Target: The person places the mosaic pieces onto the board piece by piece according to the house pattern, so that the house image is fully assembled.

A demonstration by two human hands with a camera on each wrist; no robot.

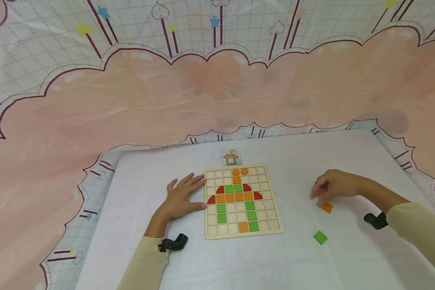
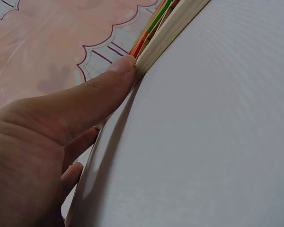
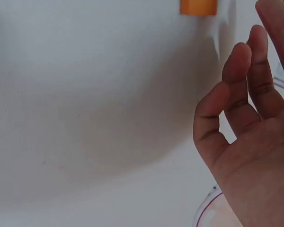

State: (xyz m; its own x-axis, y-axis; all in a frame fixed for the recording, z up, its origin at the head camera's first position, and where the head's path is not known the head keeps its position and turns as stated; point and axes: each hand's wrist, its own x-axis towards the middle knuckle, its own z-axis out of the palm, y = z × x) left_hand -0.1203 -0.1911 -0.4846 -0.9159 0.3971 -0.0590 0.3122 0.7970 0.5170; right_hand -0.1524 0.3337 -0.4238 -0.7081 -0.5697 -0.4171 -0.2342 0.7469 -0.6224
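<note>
A wooden grid board (image 1: 272, 213) lies on the white table, set with orange, green and red tiles in a stepped figure. My left hand (image 1: 181, 196) rests at the board's left edge with spread fingers, and its thumb (image 2: 104, 87) touches the wooden side. Right of the board, my right hand (image 1: 337, 183) hovers just above a loose orange square tile (image 1: 327, 208), fingers loosely bent. In the right wrist view nothing shows between those fingers, and the orange tile (image 3: 199, 6) lies apart from them. A green square tile (image 1: 320, 237) lies nearer the front.
A small picture card (image 1: 232, 157) with a coloured figure on a grid lies just behind the board. The white tabletop (image 1: 159, 169) ends at the back against a pink patterned cloth (image 1: 203, 100). Dark wrist cameras sit on both forearms.
</note>
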